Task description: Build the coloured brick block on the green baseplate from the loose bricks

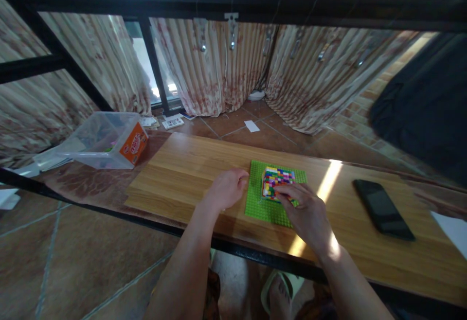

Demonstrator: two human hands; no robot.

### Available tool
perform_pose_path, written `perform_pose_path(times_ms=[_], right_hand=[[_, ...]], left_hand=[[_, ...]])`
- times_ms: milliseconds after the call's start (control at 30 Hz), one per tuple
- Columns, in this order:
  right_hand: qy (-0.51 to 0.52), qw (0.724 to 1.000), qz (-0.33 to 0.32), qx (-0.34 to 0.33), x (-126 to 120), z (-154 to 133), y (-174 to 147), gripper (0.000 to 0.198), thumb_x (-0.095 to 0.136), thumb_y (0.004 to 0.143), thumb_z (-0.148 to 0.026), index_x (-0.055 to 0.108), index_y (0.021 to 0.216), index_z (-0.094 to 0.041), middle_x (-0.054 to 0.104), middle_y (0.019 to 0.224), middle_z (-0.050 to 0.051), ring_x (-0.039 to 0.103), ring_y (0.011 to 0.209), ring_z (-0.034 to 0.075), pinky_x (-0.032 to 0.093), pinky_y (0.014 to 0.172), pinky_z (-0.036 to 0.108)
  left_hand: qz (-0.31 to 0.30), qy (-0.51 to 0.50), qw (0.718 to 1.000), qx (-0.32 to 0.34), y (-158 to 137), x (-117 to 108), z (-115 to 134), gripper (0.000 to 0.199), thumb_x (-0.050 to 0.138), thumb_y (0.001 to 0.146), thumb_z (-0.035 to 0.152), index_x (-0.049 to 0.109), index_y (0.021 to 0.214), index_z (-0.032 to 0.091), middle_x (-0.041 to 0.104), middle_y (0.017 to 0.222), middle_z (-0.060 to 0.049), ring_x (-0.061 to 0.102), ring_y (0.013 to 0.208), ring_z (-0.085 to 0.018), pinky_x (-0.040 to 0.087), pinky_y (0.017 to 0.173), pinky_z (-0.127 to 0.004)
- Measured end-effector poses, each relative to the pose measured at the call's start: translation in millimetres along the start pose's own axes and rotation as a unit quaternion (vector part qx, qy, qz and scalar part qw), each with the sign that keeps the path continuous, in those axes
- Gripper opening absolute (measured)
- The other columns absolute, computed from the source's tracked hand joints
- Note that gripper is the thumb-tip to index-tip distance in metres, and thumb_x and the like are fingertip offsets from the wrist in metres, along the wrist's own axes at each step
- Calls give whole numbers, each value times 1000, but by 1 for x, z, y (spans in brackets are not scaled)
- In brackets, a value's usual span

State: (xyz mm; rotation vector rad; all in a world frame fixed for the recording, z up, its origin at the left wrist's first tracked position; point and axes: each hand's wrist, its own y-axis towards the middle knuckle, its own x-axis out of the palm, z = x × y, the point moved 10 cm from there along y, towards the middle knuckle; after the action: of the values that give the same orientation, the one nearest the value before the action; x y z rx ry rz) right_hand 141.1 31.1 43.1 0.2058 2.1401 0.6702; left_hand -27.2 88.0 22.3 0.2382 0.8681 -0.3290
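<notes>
A green studded baseplate [255, 206] lies on the wooden board in front of me. On it stands a block built of many small coloured toy bricks [279, 176]. My right hand [304, 208] reaches over the plate from the right, thumb and fingers pinched together at the near side of the brick block. Whatever is between those fingertips is too small to make out. Just left of the baseplate is my left hand [229, 188], its fingers curled closed beside the plate's edge. Its fingertips are partly hidden, so what they hold, if anything, does not show.
A clear plastic bin [97, 157] with an orange label stands at the left, a few coloured pieces inside. A black phone [383, 208] lies on the wooden board [175, 174] at the right. A dark metal rail [233, 4] crosses above, before the curtains.
</notes>
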Motion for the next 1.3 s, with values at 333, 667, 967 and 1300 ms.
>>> perform_pose_path(times_ms=[333, 667, 967, 1300], right_hand=[[-19, 1000, -6, 7, 3, 1, 3, 16, 56, 86, -22, 72, 90, -25, 73, 89, 4, 63, 89, 23, 52, 79, 39], [-8, 999, 31, -1, -9, 4, 0, 12, 60, 85, -23, 72, 85, -24, 73, 87, 4, 63, 85, 21, 53, 77, 38], [-23, 1000, 18, -5, -4, 3, -3, 19, 57, 85, -20, 76, 82, -23, 71, 90, 7, 61, 88, 22, 52, 77, 39], [-70, 997, 11, -38, -3, -9, -4, 21, 55, 86, -15, 75, 82, -20, 70, 89, 8, 59, 87, 22, 53, 78, 37]], left_hand=[[-103, -50, 992, 61, -7, 31, 34, 27, 53, 84, 20, 75, 100, 24, 74, 81, -1, 66, 76, -17, 49, 75, -28], [-120, -46, 989, 69, -10, 41, 45, 32, 52, 85, 21, 72, 110, 24, 73, 79, -1, 65, 77, -18, 47, 74, -27], [-114, -51, 990, 66, -9, 40, 45, 37, 52, 85, 22, 69, 117, 25, 71, 74, 0, 63, 72, -17, 46, 71, -27], [-120, -47, 990, 65, -9, 41, 48, 36, 50, 85, 21, 70, 114, 23, 68, 70, 0, 59, 68, -16, 44, 68, -26]])
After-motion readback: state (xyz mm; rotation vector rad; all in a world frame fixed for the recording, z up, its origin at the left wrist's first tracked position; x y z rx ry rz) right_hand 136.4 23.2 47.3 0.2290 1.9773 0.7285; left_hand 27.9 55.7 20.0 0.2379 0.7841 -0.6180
